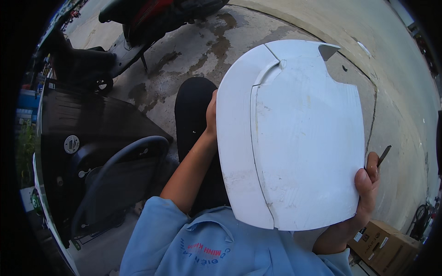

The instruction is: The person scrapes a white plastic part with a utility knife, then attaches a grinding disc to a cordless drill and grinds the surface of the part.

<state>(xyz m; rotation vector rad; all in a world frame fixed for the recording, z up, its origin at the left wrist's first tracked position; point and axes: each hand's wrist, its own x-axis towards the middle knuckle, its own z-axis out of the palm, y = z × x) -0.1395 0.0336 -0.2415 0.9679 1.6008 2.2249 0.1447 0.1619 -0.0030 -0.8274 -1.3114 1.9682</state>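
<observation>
A large white curved plastic panel [304, 147], with a seam along its left side and a notch at its upper right, fills the middle of the view. My left hand [211, 110] is closed on its left edge, the fingertips hidden behind it. My right hand [366, 186] grips the right edge and also holds a thin dark metal tool [383, 155] that sticks up beside the panel. A black padded surface [189, 110] lies behind the panel, under my left arm.
A dark scooter [152, 20] stands at the top left on wet-patched concrete. A large black box-like thing [101, 115] with a curved grey hose [110, 163] is at the left. A cardboard box [384, 250] sits at the lower right, near a cracked pavement [400, 119].
</observation>
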